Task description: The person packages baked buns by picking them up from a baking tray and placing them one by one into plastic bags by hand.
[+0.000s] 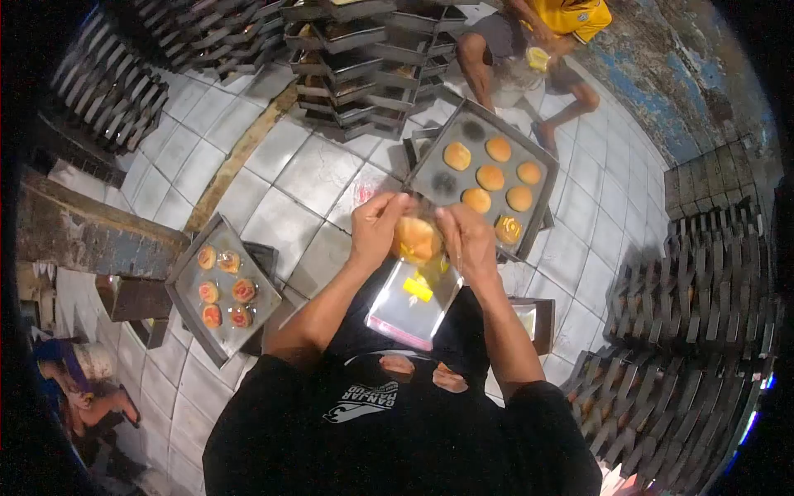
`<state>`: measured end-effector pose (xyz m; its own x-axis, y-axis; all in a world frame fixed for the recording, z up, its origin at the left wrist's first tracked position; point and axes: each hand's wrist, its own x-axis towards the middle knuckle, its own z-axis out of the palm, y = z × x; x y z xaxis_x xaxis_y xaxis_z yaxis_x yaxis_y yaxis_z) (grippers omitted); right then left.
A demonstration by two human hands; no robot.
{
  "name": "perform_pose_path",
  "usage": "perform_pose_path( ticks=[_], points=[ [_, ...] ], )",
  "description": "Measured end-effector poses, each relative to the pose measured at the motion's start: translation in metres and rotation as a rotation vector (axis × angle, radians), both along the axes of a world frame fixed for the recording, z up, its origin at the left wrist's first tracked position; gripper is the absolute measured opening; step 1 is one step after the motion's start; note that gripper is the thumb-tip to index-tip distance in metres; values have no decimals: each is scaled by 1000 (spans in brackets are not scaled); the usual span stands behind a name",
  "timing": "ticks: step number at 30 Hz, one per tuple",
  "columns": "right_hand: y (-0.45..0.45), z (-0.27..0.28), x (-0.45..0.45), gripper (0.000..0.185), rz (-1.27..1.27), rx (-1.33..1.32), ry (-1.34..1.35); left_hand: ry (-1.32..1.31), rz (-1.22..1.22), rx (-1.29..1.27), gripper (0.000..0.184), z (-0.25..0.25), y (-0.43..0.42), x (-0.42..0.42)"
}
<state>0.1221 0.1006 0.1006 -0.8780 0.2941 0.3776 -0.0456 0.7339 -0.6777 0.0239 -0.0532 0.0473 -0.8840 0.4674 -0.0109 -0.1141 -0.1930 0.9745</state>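
A round golden bun (418, 240) sits in a clear plastic bag between my two hands. My left hand (375, 233) is closed, its fingertips pinching the bag's upper left edge. On the other side my right hand (468, 244) pinches the bag's right edge near the top. Below the bun, over my lap, lie clear plastic bags (397, 310) with yellow print. Just beyond my right hand, a dark baking tray (438, 217) carries several unwrapped buns (490, 178) and a bun in a yellow-printed wrapper (508, 229).
At left, a metal tray (240, 341) holds several wrapped buns (243, 289). Tall stacks of trays stand ahead (356, 74), upper left (107, 83) and right (678, 281). A person in a yellow shirt (571, 15) sits ahead; another person's leg (107, 407) shows lower left.
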Motion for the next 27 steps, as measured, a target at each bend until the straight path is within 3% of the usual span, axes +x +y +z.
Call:
perform_pose_path(
  ticks=[1, 3, 5, 6, 7, 9, 10, 11, 13, 14, 15, 16, 17, 18, 19, 21, 22, 23, 24, 25, 26, 27],
  points=[
    [1, 0, -3, 24, -7, 0, 3, 93, 48, -55, 33, -3, 1, -1],
    [4, -5, -10, 25, -10, -96, -19, -55, 65, 5, 31, 8, 6, -1],
    [16, -8, -19, 29, -116, -234, -37, -106, 252, 50, 32, 10, 7, -12],
    [26, -6, -19, 31, -116, -484, -130, 57, 304, -85, 29, -3, -1, -24],
    [31, -7, -17, 34, -114, -734, -221, 51, 300, -101, 29, -17, -12, -22],
    [20, -24, 5, 38, -91, -752, -220, 484, 337, -266, 25, -1, -31, -3],
    [17, -44, 16, 37, -78, -712, -324, 311, 280, -290, 24, -21, -42, 5],
    [14, -56, 26, 37, -59, -667, -429, 308, 281, -291, 24, -42, -50, 10],
    [-10, -65, 41, 37, -125, -1023, -601, -146, 53, -214, 23, -74, -63, 20],
    [-11, -75, 47, 25, -106, -946, -605, -153, 50, -219, 19, -78, -65, 17],
    [-20, -72, 47, 25, -108, -959, -622, -169, 50, -233, 19, -71, -61, 14],
    [-30, -67, 45, 24, -132, -1003, -423, -203, 36, -134, 18, -64, -52, 10],
    [-32, -54, 39, 29, -154, -1026, -206, -222, 17, -22, 17, -50, -40, 4],
    [-24, -35, 37, 44, -96, -1062, -346, -133, -45, -7, 17, -40, -31, 1],
    [-15, -38, 33, 44, -110, -1059, -338, -133, -60, -2, 17, -32, -21, 2],
    [3, -49, 19, 51, -89, -840, -160, 40, 54, -164, 21, -23, -3, 4],
    [14, -49, 11, 55, -120, -659, -121, 44, 84, -40, 34, -27, 5, 3],
    [28, -48, 2, 59, -147, -475, -78, 50, 78, -38, 34, -27, 4, 8],
    [48, -66, -5, 66, -141, -200, -72, 215, 14, -134, 40, -25, 0, 17],
    [58, -79, -1, 66, -137, -190, -61, 382, -42, -229, 46, -23, -5, 25],
    [64, -89, 2, 70, -211, -13, -126, 651, -127, -444, 41, -17, -17, 34],
    [64, -87, 4, 73, -275, 162, -187, 653, -99, -446, 41, -13, -26, 44]
  ],
)
